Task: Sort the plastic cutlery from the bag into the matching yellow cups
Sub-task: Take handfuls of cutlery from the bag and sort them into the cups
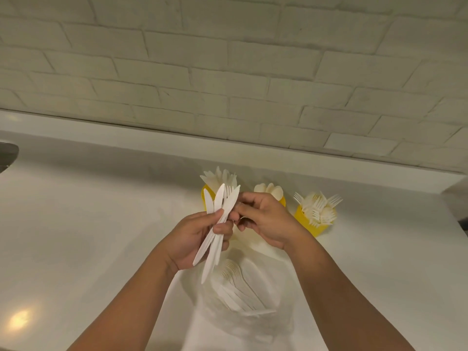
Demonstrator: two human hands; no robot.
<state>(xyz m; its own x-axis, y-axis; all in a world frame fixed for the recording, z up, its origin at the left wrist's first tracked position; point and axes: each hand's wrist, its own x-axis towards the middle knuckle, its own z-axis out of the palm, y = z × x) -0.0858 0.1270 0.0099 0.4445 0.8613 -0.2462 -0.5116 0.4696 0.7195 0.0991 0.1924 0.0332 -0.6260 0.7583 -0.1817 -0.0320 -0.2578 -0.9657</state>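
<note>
My left hand [200,239] grips a bundle of white plastic knives [219,216], with a fork's tines showing among their tips. My right hand [263,220] is beside it, fingertips pinching at the bundle near the blades. Beneath both hands lies a clear plastic bag [243,300] with several white knives and spoons inside. Three yellow cups stand behind: the left cup [204,196] holds knives, the middle cup [282,200] holds spoons and is mostly hidden by my right hand, and the right cup [310,224] is full of forks.
The white counter [88,224] runs to a white brick wall [228,72] behind the cups. A grey metal object [7,154] pokes in at the left edge. A dark object [463,221] sits at the right edge.
</note>
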